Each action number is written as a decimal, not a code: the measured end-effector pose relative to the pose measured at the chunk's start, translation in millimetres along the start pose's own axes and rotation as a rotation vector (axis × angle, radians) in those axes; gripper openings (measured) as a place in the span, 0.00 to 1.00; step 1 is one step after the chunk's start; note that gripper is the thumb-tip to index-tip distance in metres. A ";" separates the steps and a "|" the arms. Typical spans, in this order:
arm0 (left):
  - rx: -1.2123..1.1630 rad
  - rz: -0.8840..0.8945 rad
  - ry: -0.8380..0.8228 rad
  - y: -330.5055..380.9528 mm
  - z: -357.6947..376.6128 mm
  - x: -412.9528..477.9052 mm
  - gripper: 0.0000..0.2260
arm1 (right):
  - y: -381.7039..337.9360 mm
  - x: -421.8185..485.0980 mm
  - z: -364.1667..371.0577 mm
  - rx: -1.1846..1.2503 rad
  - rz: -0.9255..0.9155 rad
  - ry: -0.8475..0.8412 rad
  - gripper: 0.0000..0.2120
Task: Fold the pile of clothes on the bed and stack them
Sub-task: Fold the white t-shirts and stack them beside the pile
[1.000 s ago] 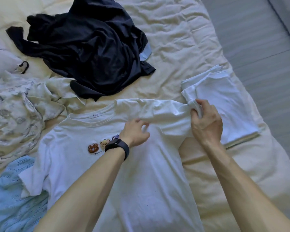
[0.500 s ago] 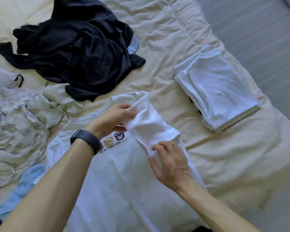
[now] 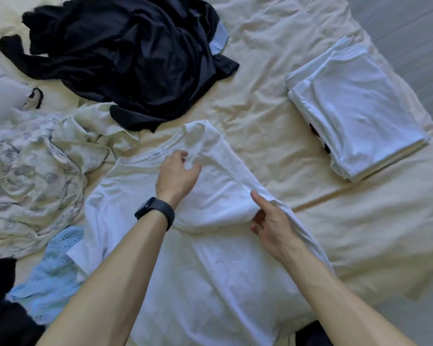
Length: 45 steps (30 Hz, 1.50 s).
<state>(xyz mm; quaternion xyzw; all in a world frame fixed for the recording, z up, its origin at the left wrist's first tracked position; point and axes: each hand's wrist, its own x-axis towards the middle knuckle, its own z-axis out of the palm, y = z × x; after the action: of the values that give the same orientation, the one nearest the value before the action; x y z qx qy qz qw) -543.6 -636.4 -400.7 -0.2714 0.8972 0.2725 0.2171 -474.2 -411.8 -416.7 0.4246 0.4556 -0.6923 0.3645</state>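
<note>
The sleeve [image 3: 223, 186] now lies folded across the white T-shirt [image 3: 210, 275].
Left hand [image 3: 178, 176] released, fingers loose; right hand [image 3: 270, 222] seemingly pinches the fold; other side next.

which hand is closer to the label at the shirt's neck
Left. The left hand is just beside the label; the right hand is lower down the shirt, holding its folded sleeve.

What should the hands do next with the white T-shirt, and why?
Probably lay the folded-over side down and smooth it flat. The right hand has a grip on the fold's edge of the white T-shirt, which looks lifted and puffy there, while the left hand rests open near the collar. The other sleeve is not yet folded in.
</note>
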 end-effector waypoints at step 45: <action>-0.124 0.012 -0.093 1.9 14.2 41.5 0.10 | 3.8 -0.9 3.0 0.113 -0.003 0.186 0.03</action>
<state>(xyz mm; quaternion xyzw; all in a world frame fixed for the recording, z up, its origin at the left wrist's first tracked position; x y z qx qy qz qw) -572.8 -641.7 -433.0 -0.2658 0.8692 0.3412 0.2397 -471.3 -415.8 -416.4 0.5062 0.4486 -0.6749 0.2949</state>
